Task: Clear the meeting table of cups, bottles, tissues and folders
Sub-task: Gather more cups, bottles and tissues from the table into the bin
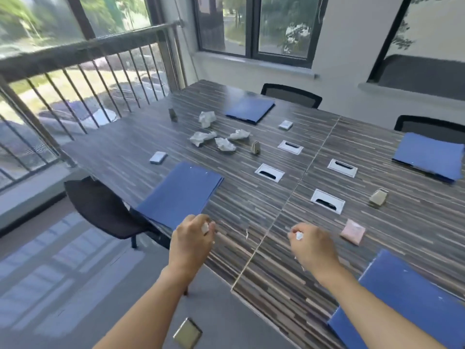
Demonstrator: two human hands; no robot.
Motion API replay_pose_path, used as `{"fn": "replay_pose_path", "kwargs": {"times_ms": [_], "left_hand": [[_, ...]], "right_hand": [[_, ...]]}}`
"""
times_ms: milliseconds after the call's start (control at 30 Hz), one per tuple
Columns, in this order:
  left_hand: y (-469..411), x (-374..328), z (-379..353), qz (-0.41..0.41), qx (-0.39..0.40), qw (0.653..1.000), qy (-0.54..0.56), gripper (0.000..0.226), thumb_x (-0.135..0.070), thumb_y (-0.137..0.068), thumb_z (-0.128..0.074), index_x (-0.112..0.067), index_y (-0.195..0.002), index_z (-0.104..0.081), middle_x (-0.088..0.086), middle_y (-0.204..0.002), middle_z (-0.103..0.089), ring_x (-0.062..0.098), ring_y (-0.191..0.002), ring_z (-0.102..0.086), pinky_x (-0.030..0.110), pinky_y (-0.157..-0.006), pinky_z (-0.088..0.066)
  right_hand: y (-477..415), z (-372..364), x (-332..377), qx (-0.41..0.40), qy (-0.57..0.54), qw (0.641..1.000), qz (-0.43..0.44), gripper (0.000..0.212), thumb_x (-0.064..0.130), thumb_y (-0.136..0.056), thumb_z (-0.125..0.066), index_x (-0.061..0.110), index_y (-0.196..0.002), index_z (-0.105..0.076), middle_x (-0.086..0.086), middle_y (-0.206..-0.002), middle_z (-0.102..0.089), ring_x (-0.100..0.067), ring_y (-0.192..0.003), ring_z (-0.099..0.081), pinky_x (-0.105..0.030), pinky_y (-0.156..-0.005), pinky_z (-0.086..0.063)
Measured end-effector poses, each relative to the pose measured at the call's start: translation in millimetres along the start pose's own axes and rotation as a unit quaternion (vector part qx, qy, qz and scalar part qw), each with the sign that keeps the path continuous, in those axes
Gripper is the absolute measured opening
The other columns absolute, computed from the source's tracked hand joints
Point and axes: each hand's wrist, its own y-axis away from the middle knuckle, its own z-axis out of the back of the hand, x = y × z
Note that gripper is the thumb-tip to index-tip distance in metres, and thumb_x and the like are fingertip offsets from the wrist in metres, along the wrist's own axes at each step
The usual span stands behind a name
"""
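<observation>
The left hand (192, 239) pinches a white tissue scrap (205, 228); the right hand (314, 245) pinches another scrap (299, 235); such slight grips could drop bits onto the surface (251, 210).

The striped wood-grain surface (239, 197) has a seam running front to back. Four blue folders lie on it: a near-left folder (181, 195) overhanging the edge, a far folder (250, 109), a right folder (430, 157) and a near-right folder (402, 306). Crumpled tissues (225, 144) cluster toward the far end. White cable ports (269, 172) flank the seam. A pink packet (353, 231) lies near the near-right folder.
</observation>
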Motion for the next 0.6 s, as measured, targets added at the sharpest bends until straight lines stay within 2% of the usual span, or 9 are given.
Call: {"fn": "replay_pose_path", "kwargs": {"times_ms": [133,233,367,533,600], "left_hand": [[-30.2,62.6,40.2,0.002,-0.023,1.000,-0.018,0.021,-0.024,-0.093,-0.066,-0.012,-0.107,-0.075,0.009,-0.096,-0.070,0.031,-0.084,-0.066,0.039,-0.073,-0.054],[-47.5,107.7,65.4,0.018,-0.031,0.999,-0.020,0.018,-0.019,-0.093,-0.065,-0.011,-0.106,-0.074,0.007,-0.090,-0.068,0.029,-0.078,-0.065,0.039,-0.070,-0.055],[-74.9,152.1,89.7,0.043,-0.028,0.999,-0.003,0.019,-0.022,-0.096,-0.060,-0.015,-0.108,-0.072,0.002,-0.092,-0.064,0.025,-0.077,-0.063,0.040,-0.069,-0.056],[-127.6,195.9,94.7,0.044,-0.025,0.999,-0.003,0.021,-0.026,-0.097,-0.059,-0.017,-0.112,-0.071,0.001,-0.097,-0.064,0.025,-0.081,-0.062,0.038,-0.071,-0.053],[-152.0,211.0,91.6,0.033,-0.011,0.999,-0.015,0.021,-0.027,-0.098,-0.058,-0.018,-0.113,-0.070,0.001,-0.099,-0.064,0.026,-0.083,-0.062,0.038,-0.072,-0.052]], "right_hand": [[-7.6,-40.2,71.5,0.000,-0.014,1.000,0.020,0.015,0.025,-0.093,-0.063,0.016,-0.090,-0.074,-0.004,-0.079,-0.075,-0.028,-0.077,-0.067,-0.035,-0.066,-0.054],[-13.8,-69.1,119.9,0.005,-0.023,0.999,0.027,0.012,0.022,-0.093,-0.064,0.016,-0.092,-0.075,-0.003,-0.081,-0.075,-0.023,-0.075,-0.064,-0.027,-0.065,-0.048],[-29.4,-97.3,171.8,0.024,-0.017,0.999,0.027,0.016,0.018,-0.094,-0.059,0.014,-0.094,-0.075,-0.003,-0.080,-0.074,-0.024,-0.077,-0.065,-0.030,-0.068,-0.052],[-71.8,-130.6,224.4,0.044,-0.028,0.999,0.009,0.017,0.015,-0.092,-0.054,0.017,-0.092,-0.071,-0.002,-0.074,-0.072,-0.024,-0.071,-0.067,-0.029,-0.062,-0.052],[-93.2,-146.2,242.0,0.039,-0.042,0.998,-0.001,0.016,0.012,-0.089,-0.056,0.013,-0.088,-0.071,-0.006,-0.075,-0.073,-0.030,-0.075,-0.068,-0.035,-0.065,-0.054]]}}
